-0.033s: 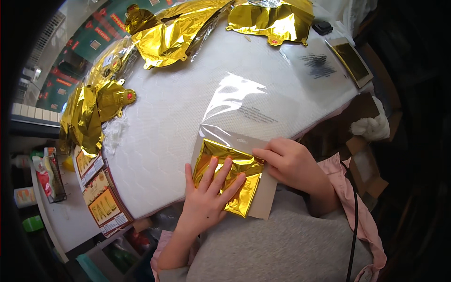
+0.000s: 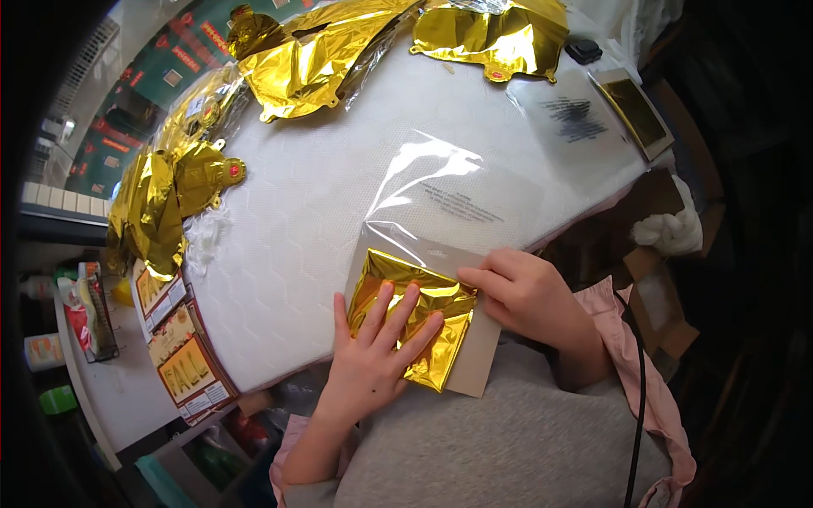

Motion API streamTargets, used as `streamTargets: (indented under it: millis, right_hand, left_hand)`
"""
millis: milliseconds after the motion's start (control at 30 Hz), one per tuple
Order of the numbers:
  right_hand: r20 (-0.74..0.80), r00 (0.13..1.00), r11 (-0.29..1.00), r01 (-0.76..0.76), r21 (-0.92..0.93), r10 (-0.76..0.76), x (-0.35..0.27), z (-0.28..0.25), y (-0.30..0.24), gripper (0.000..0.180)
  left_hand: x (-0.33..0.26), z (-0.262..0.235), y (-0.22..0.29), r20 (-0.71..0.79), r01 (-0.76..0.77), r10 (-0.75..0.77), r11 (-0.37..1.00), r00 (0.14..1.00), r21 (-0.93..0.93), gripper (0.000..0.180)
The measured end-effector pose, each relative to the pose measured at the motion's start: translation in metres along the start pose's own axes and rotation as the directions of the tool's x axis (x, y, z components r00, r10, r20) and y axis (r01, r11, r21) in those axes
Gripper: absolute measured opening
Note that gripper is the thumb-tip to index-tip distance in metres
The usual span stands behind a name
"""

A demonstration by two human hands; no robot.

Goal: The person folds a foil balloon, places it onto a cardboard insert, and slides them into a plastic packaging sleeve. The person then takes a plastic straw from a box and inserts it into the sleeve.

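Observation:
A folded gold foil balloon (image 2: 453, 339) lies on a grey card (image 2: 479, 360) near the front edge of the table. My left hand (image 2: 373, 351) rests flat on the foil with its fingers spread. At the far right corner of the foil, the fingers of my right hand (image 2: 525, 296) are closed in a pinch on its edge, beside the card. A clear plastic bag (image 2: 457, 182) with printed text stretches away from the card; whether the foil is inside it I cannot tell.
Large crumpled gold foil balloons (image 2: 296, 76) lie along the far and left edges of the white padded table (image 2: 288, 220). Another bagged gold foil pack (image 2: 635, 114) sits at far right near a small black object (image 2: 583, 51). Printed card packs (image 2: 190, 368) stand at left; open cardboard boxes (image 2: 665, 296) are at right.

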State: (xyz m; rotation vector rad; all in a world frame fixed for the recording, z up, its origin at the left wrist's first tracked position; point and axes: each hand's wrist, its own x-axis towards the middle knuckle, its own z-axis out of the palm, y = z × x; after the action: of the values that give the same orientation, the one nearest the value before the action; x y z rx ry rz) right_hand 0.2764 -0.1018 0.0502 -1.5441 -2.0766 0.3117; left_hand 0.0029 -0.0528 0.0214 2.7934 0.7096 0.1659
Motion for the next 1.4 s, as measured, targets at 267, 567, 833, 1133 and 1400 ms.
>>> streamTargets:
  millis: [267,567,833,1133,1400]
  right_hand:
    - [-0.092,0.996,1.000,0.005,-0.014,-0.007,0.003,0.015,0.004,0.023]
    - [-0.142,0.987,0.996,0.085,0.039,-0.079,-0.001,0.015,0.009,0.020]
    - [-0.138,0.984,0.993,0.116,0.006,-0.114,0.001,0.005,0.014,0.021]
    - [-0.102,0.980,0.980,0.179,0.089,-0.169,0.017,0.004,0.029,0.012]
    - [0.111,0.979,0.979,0.153,0.134,-0.168,0.036,0.019,0.049,0.039]
  left_hand:
    - [0.004,-0.007,0.004,0.085,0.019,-0.018,1.000,0.996,-0.009,0.077]
    - [0.006,-0.009,0.005,0.115,0.014,-0.008,0.999,0.993,-0.049,0.081]
    - [0.015,-0.017,0.001,0.158,-0.028,0.034,0.999,0.987,-0.040,0.086]
    - [0.017,-0.010,0.001,0.166,-0.054,0.055,0.999,0.985,-0.009,0.083]
    - [0.021,-0.012,0.003,0.193,-0.037,0.037,0.999,0.981,-0.005,0.082]
